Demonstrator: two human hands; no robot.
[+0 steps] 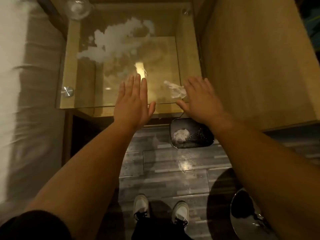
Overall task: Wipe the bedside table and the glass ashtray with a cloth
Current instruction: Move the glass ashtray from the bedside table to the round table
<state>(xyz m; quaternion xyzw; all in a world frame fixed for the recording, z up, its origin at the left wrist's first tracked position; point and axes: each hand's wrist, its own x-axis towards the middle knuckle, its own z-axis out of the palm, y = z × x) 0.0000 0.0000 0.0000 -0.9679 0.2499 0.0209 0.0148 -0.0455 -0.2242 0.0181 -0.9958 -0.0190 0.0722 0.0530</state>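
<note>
The glass ashtray (78,7) is sitting at the far left corner of the bedside table (86,104), beyond a white smear (112,40). The left hand (133,103) is hovering flat, fingers spread, holding nothing, over the table's near edge. A crumpled white cloth (175,90) is lying on the table's near right part, just beside the right hand (200,99), which is also spreading flat and empty.

Bedroom, likely hotel: bed (26,101) edge at left, glass-topped bedside table (121,49) just beside it, wood-panel wall (251,66) right, small bin (192,134) on plank floor (164,170).
</note>
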